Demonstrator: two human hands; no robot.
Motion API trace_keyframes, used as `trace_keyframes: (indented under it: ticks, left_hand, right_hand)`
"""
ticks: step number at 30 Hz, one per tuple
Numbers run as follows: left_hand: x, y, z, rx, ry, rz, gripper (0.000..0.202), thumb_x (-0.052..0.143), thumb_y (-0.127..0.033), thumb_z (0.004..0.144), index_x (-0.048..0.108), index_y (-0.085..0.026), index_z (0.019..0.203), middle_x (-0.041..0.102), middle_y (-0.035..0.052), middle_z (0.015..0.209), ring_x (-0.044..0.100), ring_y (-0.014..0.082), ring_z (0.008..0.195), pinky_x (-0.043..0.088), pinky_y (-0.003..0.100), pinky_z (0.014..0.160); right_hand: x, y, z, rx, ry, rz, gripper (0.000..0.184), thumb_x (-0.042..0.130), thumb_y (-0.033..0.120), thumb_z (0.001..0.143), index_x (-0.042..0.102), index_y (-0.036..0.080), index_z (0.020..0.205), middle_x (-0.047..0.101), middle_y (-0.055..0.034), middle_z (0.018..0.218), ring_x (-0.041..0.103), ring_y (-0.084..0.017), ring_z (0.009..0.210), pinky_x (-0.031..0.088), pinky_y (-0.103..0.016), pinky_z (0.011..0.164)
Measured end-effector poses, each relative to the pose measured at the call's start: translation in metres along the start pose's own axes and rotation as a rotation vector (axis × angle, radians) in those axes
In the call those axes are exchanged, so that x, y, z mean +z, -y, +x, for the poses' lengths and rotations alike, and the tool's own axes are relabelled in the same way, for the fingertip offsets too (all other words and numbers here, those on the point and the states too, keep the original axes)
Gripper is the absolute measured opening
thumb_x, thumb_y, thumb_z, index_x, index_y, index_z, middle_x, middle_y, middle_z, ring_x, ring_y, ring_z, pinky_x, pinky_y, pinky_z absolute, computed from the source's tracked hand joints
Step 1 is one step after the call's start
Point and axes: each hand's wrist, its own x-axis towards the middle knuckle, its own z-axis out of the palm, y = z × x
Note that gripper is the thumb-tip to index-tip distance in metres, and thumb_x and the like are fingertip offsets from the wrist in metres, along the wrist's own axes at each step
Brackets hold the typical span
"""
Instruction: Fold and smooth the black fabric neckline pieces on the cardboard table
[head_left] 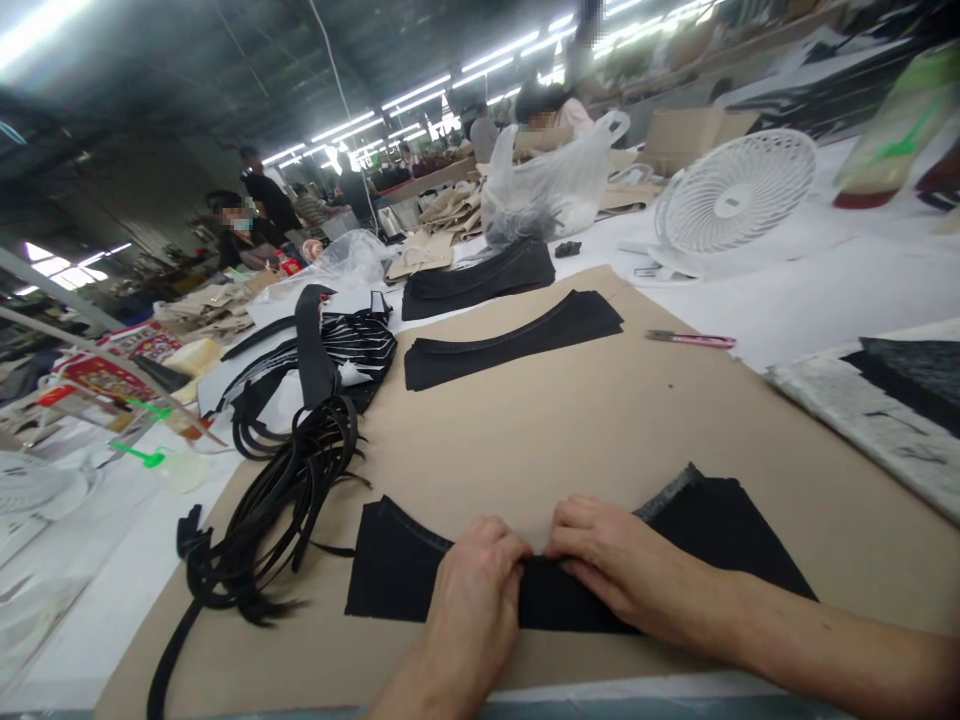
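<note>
A black fabric panel with a curved upper edge lies on the brown board in front of me. My left hand rests over its middle, with thumb and fingers pinching the curved edge. Close beside it, my right hand pinches the same edge, its fingertips a small gap from the left ones. To the right of my hands, the edge shows a greyish folded strip. A tangle of black strips lies left of the panel, and one strip end reaches close to it.
Further back on the brown board lie stacked black panels. Pink-handled thread snips lie right of them. A white fan, a plastic bag and a bottle stand behind. People are at work in the background.
</note>
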Motion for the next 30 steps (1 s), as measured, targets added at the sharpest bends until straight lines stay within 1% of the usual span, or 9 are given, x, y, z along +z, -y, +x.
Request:
trace_keyframes:
  ticks: [3,5,7,9,16,22,24,28,30]
  left_hand:
    - [0.019,0.007,-0.020,0.243,-0.203,0.183,0.035,0.037,-0.005,0.087,0.066,-0.014,0.104,0.066,0.0072,0.089,0.061,0.0193,0.084,0.053,0.031,0.073]
    - [0.029,0.014,-0.033,0.376,-0.323,0.315,0.044,0.036,-0.002,0.083,0.059,-0.008,0.119,0.067,0.0121,0.105,0.062,0.0218,0.099,0.053,0.033,0.083]
    - [0.033,0.021,-0.043,0.428,-0.357,0.404,0.055,0.036,0.000,0.077,0.052,-0.006,0.129,0.064,0.0130,0.120,0.057,0.0217,0.115,0.050,0.033,0.094]
    - [0.033,0.027,-0.048,0.440,-0.304,0.428,0.060,0.037,-0.001,0.075,0.048,-0.008,0.134,0.062,0.0110,0.126,0.053,0.0200,0.122,0.047,0.033,0.100]
    - [0.039,0.026,-0.050,0.311,-0.287,0.280,0.067,0.033,-0.003,0.078,0.034,-0.013,0.144,0.059,0.0085,0.130,0.050,0.0174,0.126,0.039,0.039,0.109]
    - [0.043,0.026,-0.057,0.398,-0.342,0.321,0.060,0.035,-0.004,0.082,0.036,-0.006,0.142,0.057,0.0111,0.133,0.048,0.0209,0.129,0.039,0.038,0.109]
    - [0.031,0.028,-0.057,0.304,-0.344,0.194,0.050,0.037,-0.006,0.087,0.045,-0.013,0.136,0.063,0.0078,0.125,0.056,0.0171,0.120,0.044,0.034,0.105]
    - [0.002,0.029,-0.052,-0.051,-0.498,-0.031,0.030,0.042,-0.013,0.094,0.060,-0.022,0.116,0.067,0.0053,0.111,0.062,0.0142,0.105,0.053,0.027,0.090]
    - [-0.003,0.029,-0.048,-0.061,-0.494,-0.012,0.029,0.041,-0.013,0.095,0.062,-0.021,0.113,0.066,0.0064,0.108,0.062,0.0156,0.102,0.054,0.029,0.087]
  right_hand:
    - [0.007,-0.005,-0.008,-0.122,-0.002,-0.163,0.025,0.041,0.003,0.089,0.062,0.016,0.093,0.057,-0.0064,0.089,0.050,-0.020,0.084,0.040,-0.032,0.077]
    - [0.011,-0.008,-0.011,-0.193,-0.017,-0.271,0.028,0.042,0.000,0.084,0.061,0.015,0.099,0.057,-0.0069,0.090,0.049,-0.020,0.083,0.040,-0.034,0.078]
    - [0.013,-0.010,-0.013,-0.244,-0.028,-0.348,0.034,0.043,-0.003,0.079,0.059,0.014,0.104,0.057,-0.0066,0.091,0.048,-0.021,0.083,0.039,-0.035,0.078]
    - [0.013,-0.009,-0.014,-0.259,-0.021,-0.388,0.038,0.043,-0.005,0.075,0.058,0.014,0.104,0.057,-0.0060,0.092,0.048,-0.021,0.083,0.039,-0.035,0.078]
    - [0.007,-0.003,-0.010,-0.239,-0.012,-0.431,0.047,0.045,-0.003,0.079,0.052,0.018,0.121,0.056,-0.0041,0.093,0.049,-0.020,0.084,0.036,-0.037,0.081]
    - [0.012,-0.003,-0.008,-0.342,-0.060,-0.582,0.032,0.048,0.006,0.086,0.055,0.014,0.116,0.057,-0.0057,0.089,0.048,-0.022,0.081,0.034,-0.040,0.078]
    - [0.013,-0.003,-0.009,-0.352,-0.077,-0.590,0.032,0.048,0.005,0.085,0.055,0.014,0.116,0.057,-0.0048,0.088,0.048,-0.022,0.080,0.034,-0.040,0.079]
    - [0.011,0.000,-0.009,-0.374,-0.095,-0.615,0.034,0.048,0.004,0.084,0.055,0.014,0.115,0.056,-0.0044,0.087,0.048,-0.021,0.077,0.034,-0.040,0.079]
    - [0.010,0.001,-0.009,-0.385,-0.099,-0.628,0.034,0.047,0.003,0.084,0.056,0.013,0.114,0.056,-0.0047,0.086,0.048,-0.021,0.077,0.034,-0.040,0.079]
